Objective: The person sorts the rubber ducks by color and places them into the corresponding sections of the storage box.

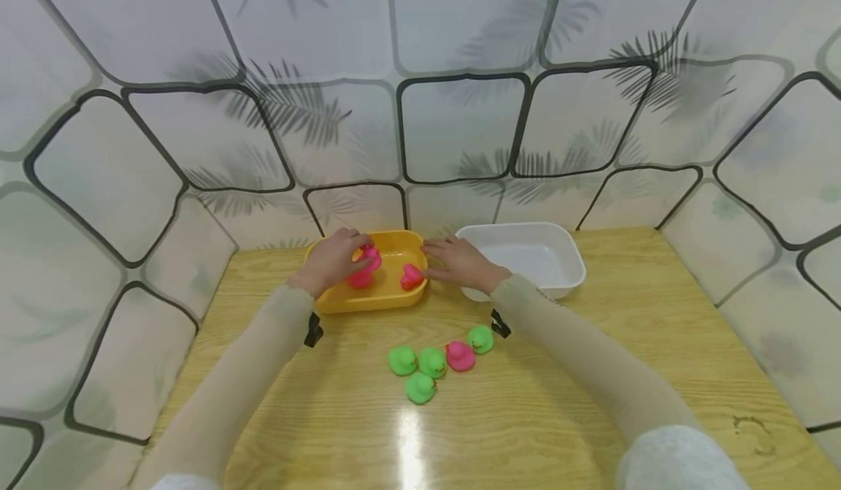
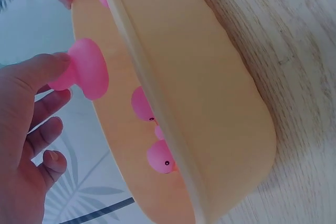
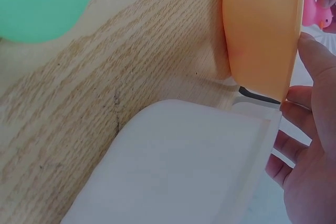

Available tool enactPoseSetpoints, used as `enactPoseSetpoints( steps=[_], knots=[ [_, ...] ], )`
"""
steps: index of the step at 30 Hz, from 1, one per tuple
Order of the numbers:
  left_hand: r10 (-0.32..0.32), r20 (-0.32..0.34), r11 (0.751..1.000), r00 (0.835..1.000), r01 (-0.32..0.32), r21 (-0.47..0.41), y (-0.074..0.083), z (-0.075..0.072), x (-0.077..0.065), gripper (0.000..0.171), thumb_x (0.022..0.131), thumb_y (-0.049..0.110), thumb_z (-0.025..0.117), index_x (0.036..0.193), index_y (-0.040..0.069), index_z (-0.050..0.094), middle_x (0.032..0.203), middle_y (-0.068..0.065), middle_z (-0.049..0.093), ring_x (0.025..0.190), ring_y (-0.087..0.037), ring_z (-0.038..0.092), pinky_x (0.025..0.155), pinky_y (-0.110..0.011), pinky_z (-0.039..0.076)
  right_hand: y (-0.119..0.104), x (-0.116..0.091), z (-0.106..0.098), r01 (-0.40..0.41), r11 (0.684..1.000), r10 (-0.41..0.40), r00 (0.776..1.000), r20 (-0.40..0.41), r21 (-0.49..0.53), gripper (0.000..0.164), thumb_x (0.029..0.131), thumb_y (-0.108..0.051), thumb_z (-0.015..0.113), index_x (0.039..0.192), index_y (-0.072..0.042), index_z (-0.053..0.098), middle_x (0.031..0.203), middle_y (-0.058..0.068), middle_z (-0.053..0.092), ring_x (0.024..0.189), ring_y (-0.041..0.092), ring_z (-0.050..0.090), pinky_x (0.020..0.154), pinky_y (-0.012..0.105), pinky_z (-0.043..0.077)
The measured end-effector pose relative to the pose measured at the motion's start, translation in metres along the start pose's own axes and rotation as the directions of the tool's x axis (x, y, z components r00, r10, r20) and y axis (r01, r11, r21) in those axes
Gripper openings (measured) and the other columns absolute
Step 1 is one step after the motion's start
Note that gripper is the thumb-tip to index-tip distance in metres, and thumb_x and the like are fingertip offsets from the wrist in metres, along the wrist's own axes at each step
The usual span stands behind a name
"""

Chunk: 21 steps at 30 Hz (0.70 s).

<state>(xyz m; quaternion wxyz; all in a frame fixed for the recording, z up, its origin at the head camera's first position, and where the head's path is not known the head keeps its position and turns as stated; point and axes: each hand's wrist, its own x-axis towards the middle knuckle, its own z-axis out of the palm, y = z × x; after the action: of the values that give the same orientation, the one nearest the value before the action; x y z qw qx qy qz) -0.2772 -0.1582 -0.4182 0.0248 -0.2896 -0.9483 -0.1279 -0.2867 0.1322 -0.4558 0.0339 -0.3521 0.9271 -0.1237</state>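
Note:
My left hand (image 1: 331,260) is over the left part of a yellow plastic tub (image 1: 371,304). Between its thumb and index finger it pinches a pink toy duck (image 2: 92,72), tilted in the left wrist view. Inside the tub lie more pink ducks, among them one near the right end (image 1: 412,277) and another duck (image 2: 160,157) by the near wall. My right hand (image 1: 463,263) touches the tub's right rim with its thumb and fingertips, the fingers spread and fairly straight. The ducks' undersides are hidden by the tub wall in the left wrist view.
A white plastic tub (image 1: 525,256) stands to the right, partly behind my right forearm. In front of the tubs, several green ducks (image 1: 432,363) and one pink duck (image 1: 461,356) sit on the wooden table (image 1: 328,417). A patterned wall covering (image 1: 460,128) closes the back.

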Motion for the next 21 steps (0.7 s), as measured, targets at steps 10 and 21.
enactPoseSetpoints(
  steps=[10, 21],
  knots=[
    [0.043, -0.031, 0.999, 0.999, -0.044, -0.027, 0.008, 0.004, -0.006, 0.025, 0.096, 0.020, 0.077, 0.113, 0.002, 0.074, 0.108, -0.012, 0.072, 0.102, -0.031, 0.062, 0.087, -0.046, 0.057, -0.002, 0.000, 0.001, 0.004, 1.000, -0.004, 1.000, -0.002, -0.013, 0.063, 0.104, -0.043, 0.061, 0.150, 0.000, 0.053, 0.157, 0.018, 0.049, 0.140, 0.042, 0.047, 0.117, 0.057, 0.036],
    [0.172, -0.070, 0.982, 0.983, -0.177, -0.073, 0.037, 0.014, -0.027, 0.020, 0.098, 0.022, 0.074, 0.111, 0.007, 0.076, 0.109, -0.008, 0.072, 0.102, -0.029, 0.062, 0.087, -0.044, 0.056, 0.004, 0.002, 0.005, -0.001, 1.000, 0.001, 1.000, -0.005, -0.015, 0.064, 0.104, -0.046, 0.060, 0.150, -0.002, 0.054, 0.157, 0.017, 0.049, 0.140, 0.041, 0.047, 0.116, 0.058, 0.037]
  ],
)
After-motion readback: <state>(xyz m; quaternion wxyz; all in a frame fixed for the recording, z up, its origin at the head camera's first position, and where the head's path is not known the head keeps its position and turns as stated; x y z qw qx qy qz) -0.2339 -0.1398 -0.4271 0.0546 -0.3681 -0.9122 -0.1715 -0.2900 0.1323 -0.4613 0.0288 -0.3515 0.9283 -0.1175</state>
